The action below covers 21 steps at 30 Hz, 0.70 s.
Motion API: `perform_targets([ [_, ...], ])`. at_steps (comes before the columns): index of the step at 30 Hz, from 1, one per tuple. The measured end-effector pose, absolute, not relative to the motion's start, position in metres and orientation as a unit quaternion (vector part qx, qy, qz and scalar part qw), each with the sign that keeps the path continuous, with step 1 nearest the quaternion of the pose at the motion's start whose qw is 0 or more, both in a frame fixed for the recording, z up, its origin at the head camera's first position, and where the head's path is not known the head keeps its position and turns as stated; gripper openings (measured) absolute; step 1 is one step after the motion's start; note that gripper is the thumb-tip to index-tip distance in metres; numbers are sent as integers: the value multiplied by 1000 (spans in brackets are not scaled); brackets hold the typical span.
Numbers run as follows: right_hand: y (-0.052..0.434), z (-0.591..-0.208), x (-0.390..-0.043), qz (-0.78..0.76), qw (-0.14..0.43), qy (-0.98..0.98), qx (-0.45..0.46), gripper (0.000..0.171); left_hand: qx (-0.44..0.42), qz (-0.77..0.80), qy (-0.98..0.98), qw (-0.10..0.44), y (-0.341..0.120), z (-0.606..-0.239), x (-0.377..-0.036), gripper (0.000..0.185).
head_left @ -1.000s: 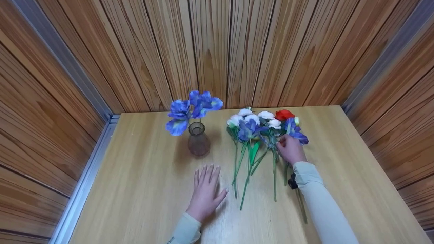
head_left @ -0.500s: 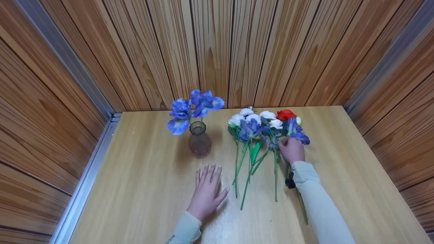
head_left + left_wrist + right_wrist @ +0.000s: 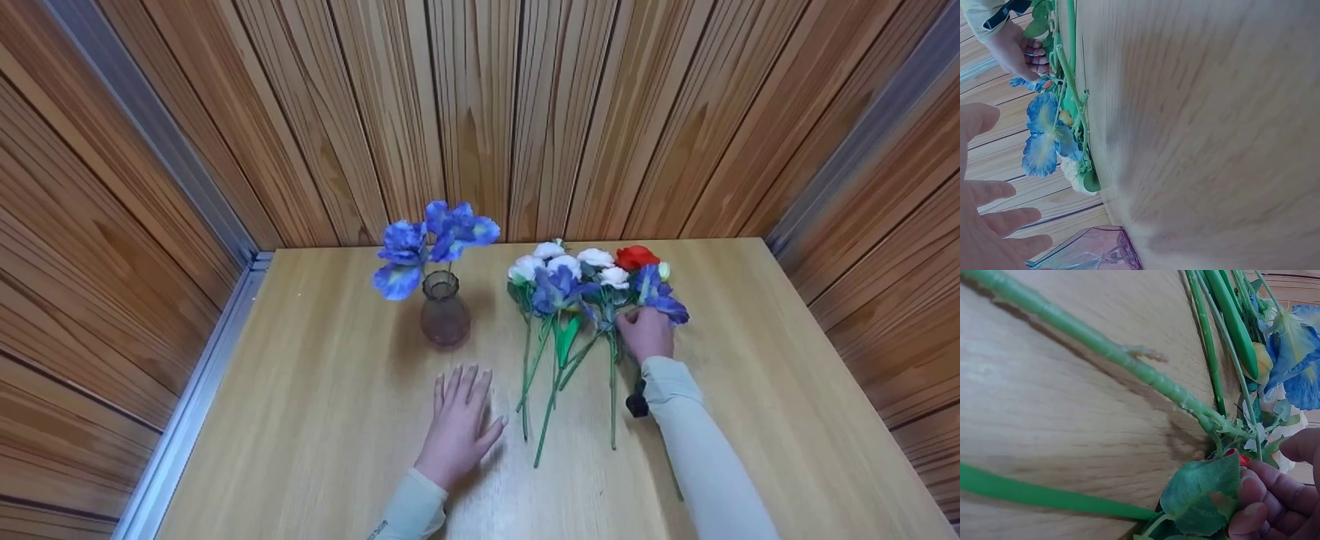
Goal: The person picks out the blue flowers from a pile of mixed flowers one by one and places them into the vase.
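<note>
In the head view my left hand (image 3: 457, 435) lies on the table with fingers spread, holding nothing, in front of a translucent purple-brown vase (image 3: 445, 313). Blue irises (image 3: 459, 229) stand in that vase. On the right, my right hand (image 3: 647, 332) reaches among artificial flowers lying on the table. Its curled fingers (image 3: 1283, 489) are at a thin green stem (image 3: 1244, 391) and touch a broad leaf (image 3: 1202, 495); the exact pinch point is partly hidden. A blue iris (image 3: 658, 294) lies just beyond this hand, with a red flower (image 3: 636, 257) behind it.
White flowers (image 3: 564, 265) and another blue iris (image 3: 556, 289) lie left of the right hand, their green stems (image 3: 551, 420) pointing toward the front. Wood-panelled walls (image 3: 480, 112) enclose the table (image 3: 315, 420) at the back and sides.
The head view has shifted slightly. My right forearm has turned a little inward while the hand stays at the same flowers. My left hand and the vase have not moved.
</note>
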State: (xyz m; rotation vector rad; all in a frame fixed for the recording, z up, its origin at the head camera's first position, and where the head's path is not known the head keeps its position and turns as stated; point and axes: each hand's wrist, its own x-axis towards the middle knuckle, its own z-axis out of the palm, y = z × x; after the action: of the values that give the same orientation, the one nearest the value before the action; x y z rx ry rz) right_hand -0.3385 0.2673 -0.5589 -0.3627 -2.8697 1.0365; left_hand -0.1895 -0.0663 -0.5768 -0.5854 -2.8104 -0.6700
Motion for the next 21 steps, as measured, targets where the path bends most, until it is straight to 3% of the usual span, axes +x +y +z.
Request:
perform_targets([
  [9,267,-560,-344,317,18,-937,-146,33,-190,-232,-952,60,-67,-575,-190,73],
  [21,256,-559,-352,287,-8,-939,-192,34,-189,-235,-951,70,-73,-576,-190,71],
])
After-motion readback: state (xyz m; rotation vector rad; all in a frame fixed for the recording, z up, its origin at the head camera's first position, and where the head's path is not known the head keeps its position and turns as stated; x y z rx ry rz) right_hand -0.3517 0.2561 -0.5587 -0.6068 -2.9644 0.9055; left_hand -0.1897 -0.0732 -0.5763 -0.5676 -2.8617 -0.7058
